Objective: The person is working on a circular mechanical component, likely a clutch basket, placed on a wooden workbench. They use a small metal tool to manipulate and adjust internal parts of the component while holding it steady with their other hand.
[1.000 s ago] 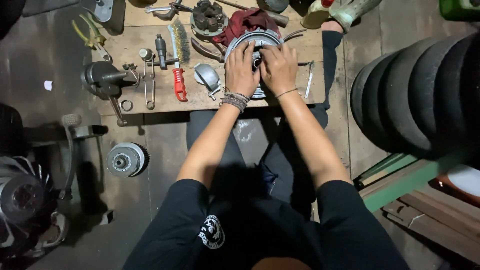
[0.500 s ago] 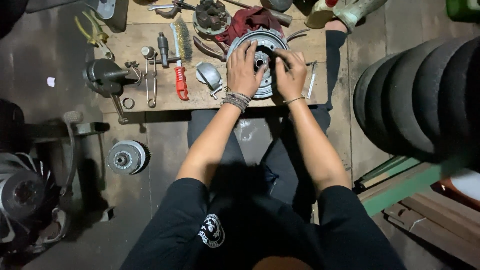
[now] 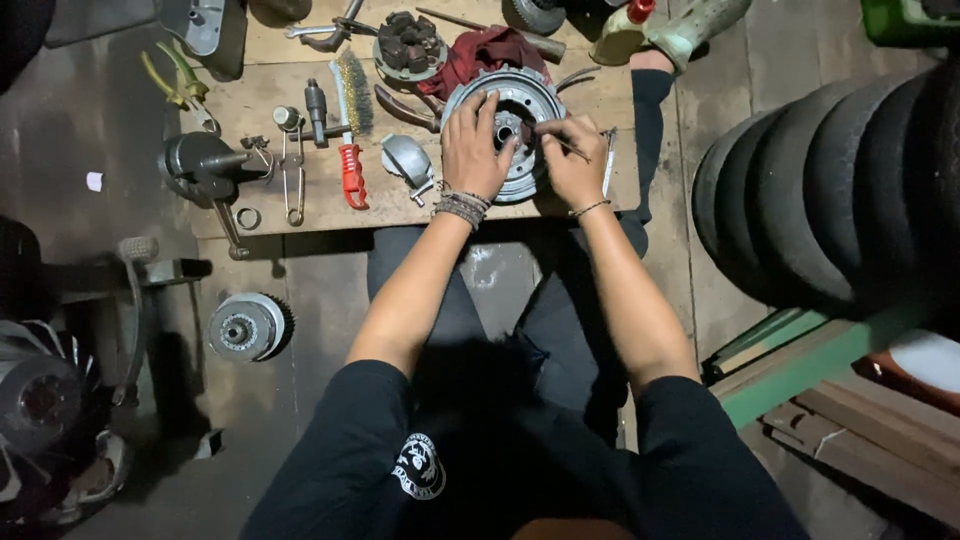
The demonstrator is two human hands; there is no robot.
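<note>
Your left hand [image 3: 473,150] lies spread, palm down, on the left side of a round grey metal drum [image 3: 517,128], fingers open and pressing to steady it rather than closing round it. Your right hand [image 3: 572,165] is pinched shut on a thin metal tool [image 3: 563,143], its tip aimed toward the hub at the drum's centre. The drum sits flat on a low wooden board [image 3: 300,215] in front of your folded legs, partly resting against a dark red rag [image 3: 478,52] behind it. As far as can be judged, the work on the hub is under way: the drum is already off its machine and laid open-side up, yet nothing visibly lifted out of its centre lies beside it. Left of the drum lie a small silver cover [image 3: 408,160], a red-handled wire brush [image 3: 350,130], a pair of long pliers [image 3: 294,170] and a loose ring [image 3: 247,217]. On the floor to the left rests a round clutch-like part [image 3: 245,327]; stacked dark tyres [image 3: 840,190] stand to the right.
</note>
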